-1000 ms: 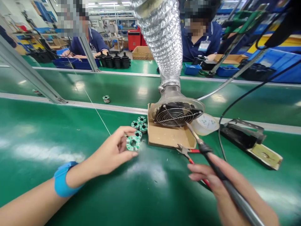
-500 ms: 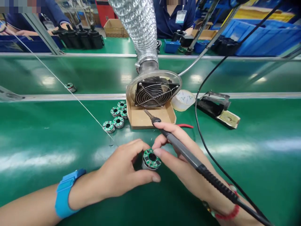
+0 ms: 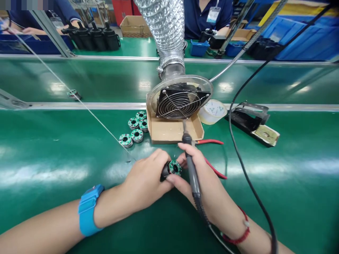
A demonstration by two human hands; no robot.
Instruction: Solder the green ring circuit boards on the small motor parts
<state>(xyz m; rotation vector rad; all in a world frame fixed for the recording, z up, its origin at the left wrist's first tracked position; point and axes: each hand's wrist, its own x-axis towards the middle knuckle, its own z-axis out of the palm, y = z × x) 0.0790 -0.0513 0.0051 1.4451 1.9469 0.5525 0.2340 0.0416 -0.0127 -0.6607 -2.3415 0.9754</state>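
My left hand point(image 3: 147, 173) grips a small cylindrical part point(image 3: 173, 168) with a round green circuit board on its end, tilted towards my right hand. My right hand point(image 3: 198, 183) holds a black soldering iron point(image 3: 192, 165) like a pen, its metal tip point(image 3: 183, 124) raised over a cardboard tray point(image 3: 169, 130). The right fingers touch or nearly touch the part's far side. Several matching parts point(image 3: 137, 135) stand in a cluster on the green belt, beyond my left hand.
A fume extractor fan point(image 3: 180, 104) with a silver duct point(image 3: 164, 28) sits on the tray. Right of it are a tape roll point(image 3: 212, 112), a black iron stand point(image 3: 250, 120), and red-handled pliers point(image 3: 209, 141). A black cable point(image 3: 239, 151) crosses the belt. Co-workers sit beyond the far belt.
My left hand has turned the part so its board tilts towards my right hand. The iron has swung from pointing up-left to nearly upright. The view has shifted slightly.
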